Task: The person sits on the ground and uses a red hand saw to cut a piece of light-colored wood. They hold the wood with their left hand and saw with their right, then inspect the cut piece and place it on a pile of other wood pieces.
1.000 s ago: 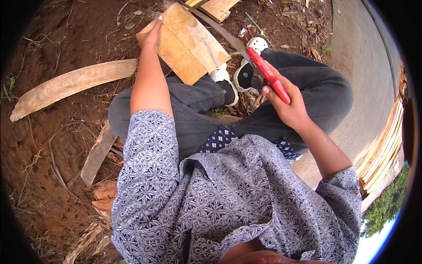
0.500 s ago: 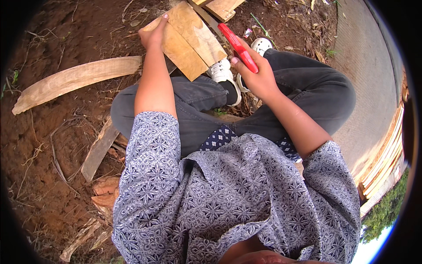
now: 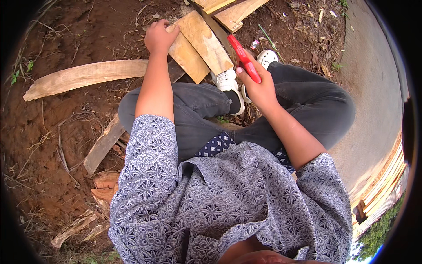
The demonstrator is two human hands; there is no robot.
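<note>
Two flat, pale wooden boards lie overlapping in front of my crossed legs. The upper board (image 3: pixel 204 39) partly covers the lower board (image 3: pixel 190 59). My left hand (image 3: pixel 161 37) has its bent fingers closed on the far left end of the lower board. In my right hand (image 3: pixel 257 81) is a handsaw, its red handle (image 3: pixel 244 59) wrapped by my fingers. The saw's long grey blade (image 3: pixel 216 28) points away and to the left, alongside the right edge of the upper board, partly hidden near the boards.
More cut wood pieces (image 3: pixel 239 14) lie at the top. A long curved plank (image 3: pixel 88 77) rests on the soil at left, with a weathered offcut (image 3: pixel 103 145) nearer me. My white shoes (image 3: pixel 225 80) are close to the boards. A grey mat-like surface (image 3: pixel 373 88) runs along the right.
My left hand has shifted its hold from the board's left edge, thumb on top, to its far end. The boards, saw and right hand appear slightly lower and to the right in view.
</note>
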